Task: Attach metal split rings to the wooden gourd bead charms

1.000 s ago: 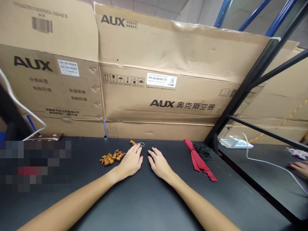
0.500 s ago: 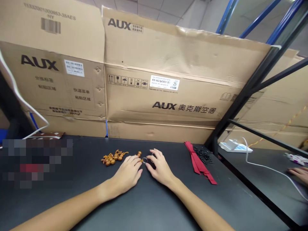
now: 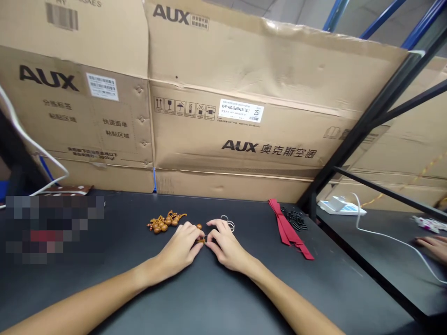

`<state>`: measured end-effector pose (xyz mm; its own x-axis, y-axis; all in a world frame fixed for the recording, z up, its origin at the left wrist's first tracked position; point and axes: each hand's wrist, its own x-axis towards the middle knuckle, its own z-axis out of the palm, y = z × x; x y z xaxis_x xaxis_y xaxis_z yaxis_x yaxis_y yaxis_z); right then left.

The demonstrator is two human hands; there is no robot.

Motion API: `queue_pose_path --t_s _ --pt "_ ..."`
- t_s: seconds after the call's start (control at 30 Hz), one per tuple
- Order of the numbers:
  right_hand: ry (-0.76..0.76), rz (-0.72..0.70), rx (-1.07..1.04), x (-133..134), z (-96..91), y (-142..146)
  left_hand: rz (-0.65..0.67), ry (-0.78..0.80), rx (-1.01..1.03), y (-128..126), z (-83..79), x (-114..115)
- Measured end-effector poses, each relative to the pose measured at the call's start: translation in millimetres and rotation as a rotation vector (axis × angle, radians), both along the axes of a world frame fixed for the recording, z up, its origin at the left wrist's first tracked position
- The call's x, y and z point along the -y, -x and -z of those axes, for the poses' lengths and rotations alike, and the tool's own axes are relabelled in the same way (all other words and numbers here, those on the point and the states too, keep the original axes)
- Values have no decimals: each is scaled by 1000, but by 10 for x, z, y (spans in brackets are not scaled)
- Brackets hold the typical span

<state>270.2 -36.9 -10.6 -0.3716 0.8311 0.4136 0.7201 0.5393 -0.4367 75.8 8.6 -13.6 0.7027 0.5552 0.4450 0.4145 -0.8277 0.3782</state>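
Both hands rest on the black table (image 3: pixel 216 298) with fingertips meeting. My left hand (image 3: pixel 179 249) and my right hand (image 3: pixel 225 246) pinch a small brown wooden gourd charm (image 3: pixel 200 240) between them; its bead shows just past my left fingers. A few thin metal rings (image 3: pixel 227 222) lie just beyond my right hand. A pile of several more brown gourd charms (image 3: pixel 165 223) sits to the left of my left hand.
Red ribbons (image 3: pixel 288 230) and a heap of small black loops (image 3: pixel 296 218) lie at the right. Big AUX cardboard boxes (image 3: pixel 240 116) wall off the back. A black rack post (image 3: pixel 363 125) divides off a neighbouring table, where another person's hand (image 3: pixel 433 244) and a white charger (image 3: pixel 337 204) show.
My hands drew back toward me and came together, dragging one gourd charm away from the pile; the fingers went from lying flat to pinching it. The metal rings now lie exposed beyond my right hand.
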Motion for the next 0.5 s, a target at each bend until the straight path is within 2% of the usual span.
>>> queue_pose_path --t_s 0.23,0.5 --pt "141 0 -189 1 9 -12 -15 -32 -5 5 -5 0" --pt "253 -11 -277 -19 -43 -42 -64 6 29 9 21 -32"
